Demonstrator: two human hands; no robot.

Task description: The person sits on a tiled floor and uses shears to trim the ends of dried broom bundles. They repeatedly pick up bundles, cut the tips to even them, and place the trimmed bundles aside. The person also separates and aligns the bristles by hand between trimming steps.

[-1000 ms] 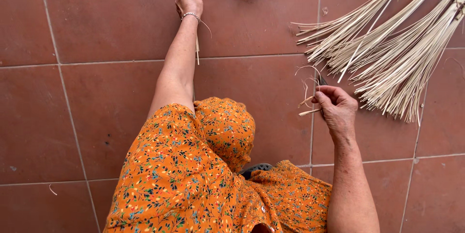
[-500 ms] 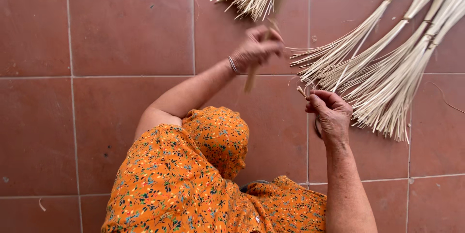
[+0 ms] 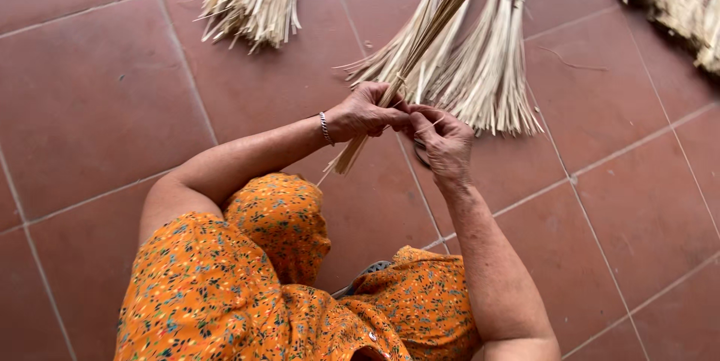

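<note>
Nearest you, your orange flowered dress covers your lap above the red tiled floor. Your left hand, a thin bracelet at its wrist, has its grip closed around a slim bundle of pale straw stalks. Your right hand, touching the left, pinches a thin strand at the same spot. The stalks' cut ends poke out below the grip, and their length slants up and away. Beyond the grip, tied straw sheaves lie fanned on the floor.

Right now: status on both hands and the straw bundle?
Left hand shut on thin straw bundle. Right hand pinching a strand beside it. Tied straw sheaves on tile floor just behind; nothing blocking.
</note>
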